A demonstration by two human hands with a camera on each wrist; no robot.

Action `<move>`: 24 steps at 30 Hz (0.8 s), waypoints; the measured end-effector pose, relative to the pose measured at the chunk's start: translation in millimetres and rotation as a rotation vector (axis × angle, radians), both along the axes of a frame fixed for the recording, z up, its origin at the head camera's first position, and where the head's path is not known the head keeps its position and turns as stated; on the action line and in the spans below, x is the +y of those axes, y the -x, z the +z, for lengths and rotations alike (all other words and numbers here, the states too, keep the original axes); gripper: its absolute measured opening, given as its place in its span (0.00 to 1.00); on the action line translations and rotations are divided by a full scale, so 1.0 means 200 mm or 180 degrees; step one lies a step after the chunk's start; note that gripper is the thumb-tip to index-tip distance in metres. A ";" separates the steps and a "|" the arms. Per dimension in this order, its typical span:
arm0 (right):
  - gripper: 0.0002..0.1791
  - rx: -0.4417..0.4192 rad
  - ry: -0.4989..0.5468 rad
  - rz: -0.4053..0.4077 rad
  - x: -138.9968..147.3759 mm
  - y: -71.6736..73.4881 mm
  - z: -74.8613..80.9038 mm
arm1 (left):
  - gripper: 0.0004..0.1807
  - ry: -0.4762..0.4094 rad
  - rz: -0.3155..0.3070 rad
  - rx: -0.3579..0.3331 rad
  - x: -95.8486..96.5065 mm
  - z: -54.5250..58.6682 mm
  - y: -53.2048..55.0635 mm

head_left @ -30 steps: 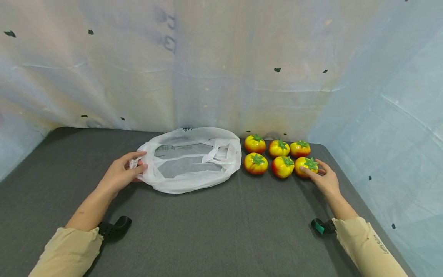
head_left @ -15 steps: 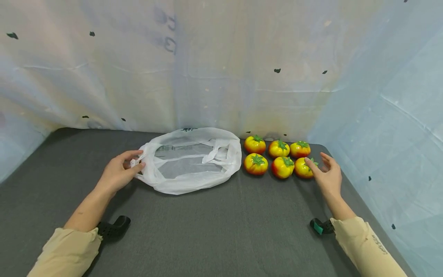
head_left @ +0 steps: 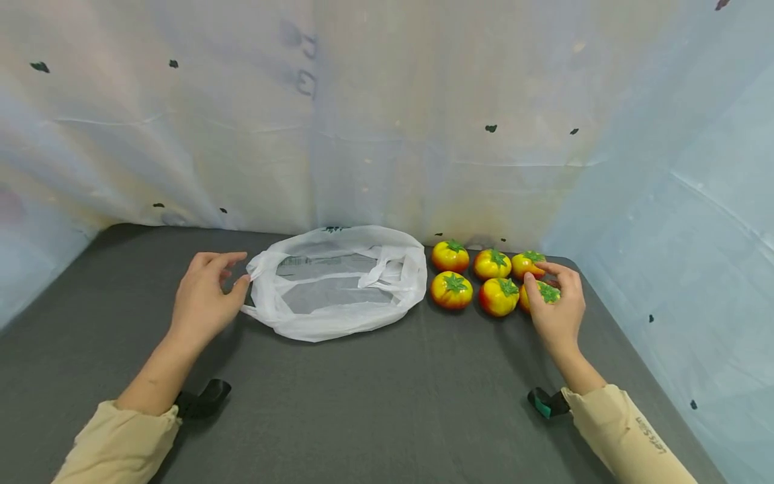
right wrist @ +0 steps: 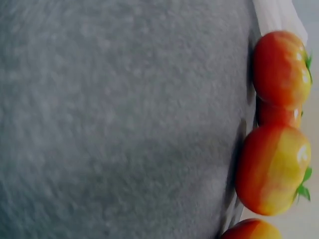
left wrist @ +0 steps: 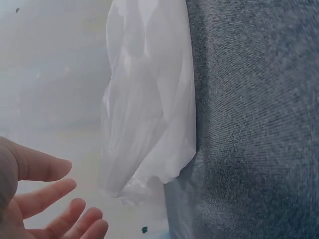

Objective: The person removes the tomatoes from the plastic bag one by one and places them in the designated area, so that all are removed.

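Observation:
A white plastic bag (head_left: 338,326) lies on the dark table with its mouth spread wide and a handle folded over inside. Just beyond the bag's left end, my left hand (head_left: 202,296) hovers with loosely bent fingers; the left wrist view has its fingers (left wrist: 52,169) apart from the bag (left wrist: 149,99). Several yellow-and-red tomatoes with green tops stand in two rows right of the bag, such as the front-left tomato (head_left: 451,291). My right hand (head_left: 559,309) is over the front-right tomato (head_left: 547,293), partly hiding it, thumb and fingers spread. Whether they touch it is unclear.
A pale plastic sheet (head_left: 387,134) rises behind the table, and another bluish sheet (head_left: 677,282) borders it on the right. The dark tabletop (head_left: 363,410) stretches in front of the bag and tomatoes.
My left hand has let go of the bag's left end and drawn slightly away. My right hand first came off the front-right tomato, then moved left over it. Bag and tomatoes lie as before.

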State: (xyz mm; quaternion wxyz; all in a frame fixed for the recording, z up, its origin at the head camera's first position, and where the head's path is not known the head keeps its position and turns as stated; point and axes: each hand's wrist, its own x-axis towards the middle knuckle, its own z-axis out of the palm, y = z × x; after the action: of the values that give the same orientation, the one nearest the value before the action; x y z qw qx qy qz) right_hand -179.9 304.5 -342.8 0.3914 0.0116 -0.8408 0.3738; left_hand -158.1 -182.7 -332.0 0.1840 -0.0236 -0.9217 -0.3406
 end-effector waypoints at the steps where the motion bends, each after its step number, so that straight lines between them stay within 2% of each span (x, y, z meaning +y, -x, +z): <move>1: 0.14 0.0082 -0.0084 0.0059 -0.01 0.00 0.00 | 0.21 0.0029 -0.0005 0.0020 0.00 0.00 0.00; 6: 0.13 0.0353 -0.0392 0.0314 -0.04 0.00 -0.01 | 0.20 0.0175 -0.0013 0.0085 0.02 0.00 -0.02; 11: 0.12 0.0491 -0.0545 0.0494 -0.08 0.00 -0.01 | 0.19 0.0392 -0.0014 0.0294 0.03 -0.01 -0.02; 18: 0.12 0.0387 -0.0452 0.0714 -0.17 -0.01 0.01 | 0.19 0.0872 -0.0227 0.0693 0.02 -0.02 -0.02; 24: 0.11 0.0265 -0.0574 0.0868 -0.25 -0.01 0.00 | 0.18 0.1302 -0.0485 0.1040 0.01 -0.04 -0.01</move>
State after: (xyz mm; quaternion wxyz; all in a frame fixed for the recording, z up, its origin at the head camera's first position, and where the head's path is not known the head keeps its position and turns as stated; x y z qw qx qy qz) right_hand -178.1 253.9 -342.0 0.3689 0.1761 -0.8446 0.3458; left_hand -156.6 -180.6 -339.7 0.2955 -0.1841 -0.9250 -0.1519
